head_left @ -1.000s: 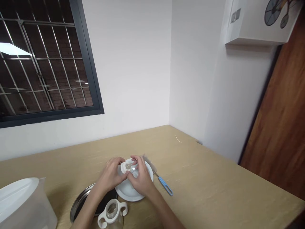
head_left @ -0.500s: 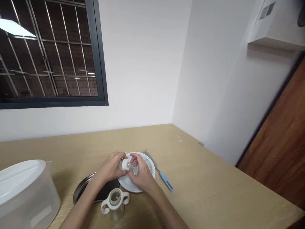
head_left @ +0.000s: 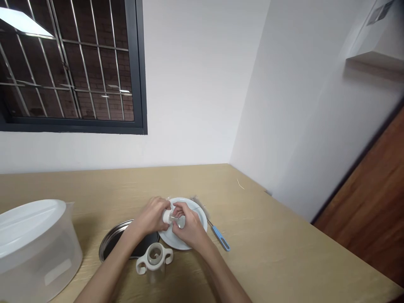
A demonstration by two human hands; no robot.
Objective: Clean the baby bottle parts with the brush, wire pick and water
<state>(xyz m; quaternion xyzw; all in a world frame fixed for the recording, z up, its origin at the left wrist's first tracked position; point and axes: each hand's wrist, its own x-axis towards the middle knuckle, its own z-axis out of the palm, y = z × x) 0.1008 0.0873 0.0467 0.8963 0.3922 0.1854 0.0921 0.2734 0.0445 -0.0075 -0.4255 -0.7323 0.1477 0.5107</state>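
Note:
My left hand (head_left: pixel 156 214) is closed round the white screw ring of a baby bottle nipple (head_left: pixel 167 216). The fingers of my right hand (head_left: pixel 190 226) curl round the clear end of the same nipple, which points to the right. Both hands are above a white plate (head_left: pixel 176 245). Nearer to me, between my forearms, a clear baby bottle (head_left: pixel 155 256) with two white handles stands upright with its mouth uncovered. My left forearm hides part of a round black tray (head_left: pixel 145 245) with a shiny metal rim.
A brush (head_left: pixel 221 238) with a blue handle lies to the right of the plate, its bristles partly behind it. At the left stands a large translucent tub (head_left: pixel 47 256) with a white lid. A thin pale strip (head_left: pixel 240 184) lies near the table's back right corner.
The view has shifted slightly, so the tub and tray appear a little higher and further right. Both hands stay on the nipple over the plate, with the fingers only slightly moved.

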